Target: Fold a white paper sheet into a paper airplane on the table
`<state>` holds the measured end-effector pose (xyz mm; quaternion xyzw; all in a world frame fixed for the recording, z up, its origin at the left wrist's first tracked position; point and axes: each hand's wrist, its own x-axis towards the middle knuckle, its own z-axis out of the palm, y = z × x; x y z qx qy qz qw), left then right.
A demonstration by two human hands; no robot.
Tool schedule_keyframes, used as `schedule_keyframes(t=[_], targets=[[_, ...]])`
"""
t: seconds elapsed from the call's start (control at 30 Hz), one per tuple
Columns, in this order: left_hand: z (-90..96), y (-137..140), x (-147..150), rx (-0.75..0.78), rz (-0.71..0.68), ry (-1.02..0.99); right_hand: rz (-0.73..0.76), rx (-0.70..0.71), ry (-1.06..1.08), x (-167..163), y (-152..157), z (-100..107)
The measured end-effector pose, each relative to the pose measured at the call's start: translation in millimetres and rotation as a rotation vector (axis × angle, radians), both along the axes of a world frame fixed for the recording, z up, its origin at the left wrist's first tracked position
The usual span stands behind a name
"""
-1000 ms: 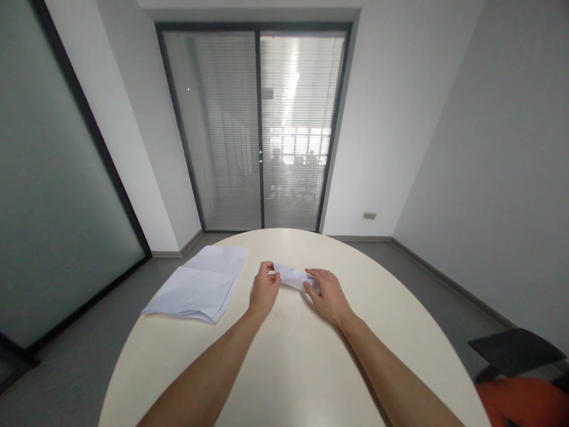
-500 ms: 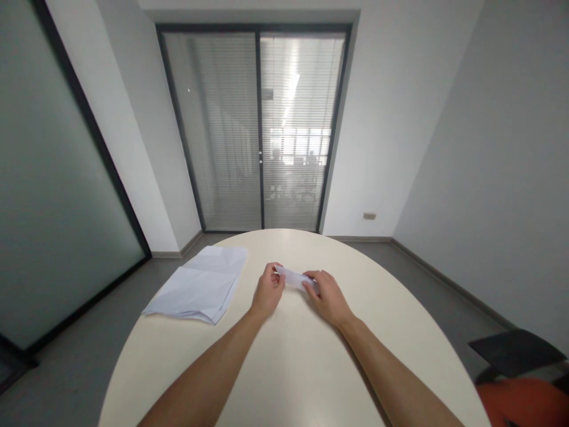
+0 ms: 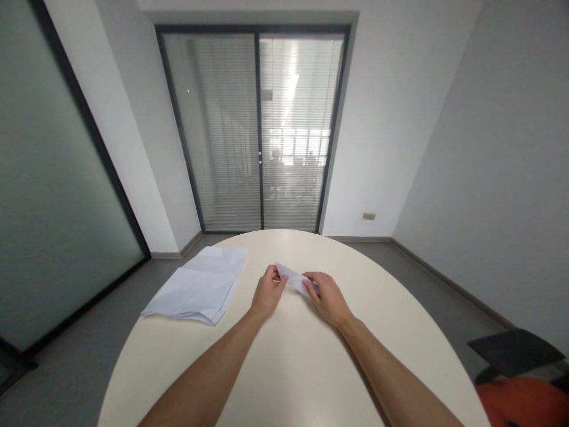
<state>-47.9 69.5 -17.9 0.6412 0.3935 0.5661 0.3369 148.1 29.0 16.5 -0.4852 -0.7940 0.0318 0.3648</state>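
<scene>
Between my two hands is a small, narrow piece of folded white paper [image 3: 294, 280], held just over the table. My left hand [image 3: 268, 292] pinches its left end, with the thumb on the near side. At the other end, my right hand [image 3: 328, 295] grips the paper between thumb and fingers, and the fingers hide that end. A pointed corner of the paper sticks up beside my left fingertips. Off to the left, a stack of creased white paper sheets [image 3: 202, 286] lies flat near the table's edge.
The round cream table [image 3: 284, 367] fills the foreground. A chair with a dark back and an orange-red seat [image 3: 522, 400] stands at the lower right. Glass doors with blinds [image 3: 260, 130] are beyond the table, and a frosted glass panel [image 3: 53, 190] is on the left.
The paper's left end has tilted up slightly and shows more of its pointed corner. My left fingers and thumb have shifted a little on it. My right hand is nearly unmoved.
</scene>
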Motion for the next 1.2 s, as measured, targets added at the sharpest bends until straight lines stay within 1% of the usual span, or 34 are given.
schedule_keyframes(t=[0.17, 0.4, 0.63, 0.93, 1.07, 1.2], targets=[[-2.3, 1.9, 1.0, -0.028, -0.041, -0.019, -0.002, 0.015, -0.011, -0.1, -0.4, 1.3], [-0.1, 1.5, 0.2, -0.040, -0.004, -0.032, 0.003, -0.004, -0.001, -0.6, -1.5, 1.4], [1.4, -0.5, 1.0, -0.065, -0.058, -0.043, 0.005, 0.000, 0.006, 0.1, -1.4, 0.7], [-2.7, 2.5, 1.3, -0.053, -0.061, -0.051, -0.001, -0.026, -0.002, 0.1, -0.2, -2.7], [-5.0, 2.8, 0.1, -0.081, -0.025, -0.022, 0.026, -0.027, -0.018, 0.0, 0.9, -3.2], [-2.7, 0.4, -1.5, -0.121, 0.067, 0.031, 0.048, -0.023, -0.047, 0.1, 1.1, -3.4]])
